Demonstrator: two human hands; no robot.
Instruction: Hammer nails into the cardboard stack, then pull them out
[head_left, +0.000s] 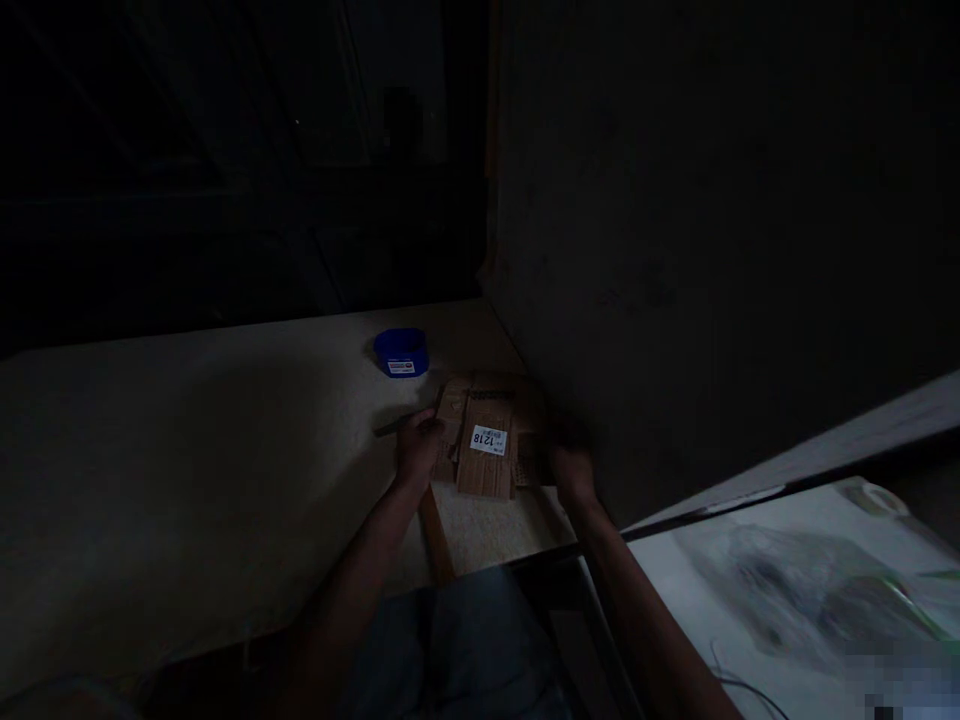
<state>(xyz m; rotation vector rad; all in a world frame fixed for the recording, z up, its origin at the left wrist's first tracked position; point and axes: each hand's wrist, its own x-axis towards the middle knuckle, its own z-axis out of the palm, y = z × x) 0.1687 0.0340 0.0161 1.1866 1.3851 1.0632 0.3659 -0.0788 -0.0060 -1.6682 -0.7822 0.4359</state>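
Note:
A flat piece of brown cardboard (486, 440) with a white label reading 1218 lies on the pale table (187, 450) near its right corner. My left hand (418, 447) rests on the cardboard's left edge with its fingers curled over it. At the cardboard's right edge is my right hand (568, 458), in deep shadow; its fingers are hard to make out. A thin dark stick-like thing (391, 428) lies just left of my left hand.
A small blue tub (402, 352) stands on the table behind the cardboard. A dark wall panel (712, 250) rises right of the table. A white sheet (787, 590) lies lower right. The room is very dark.

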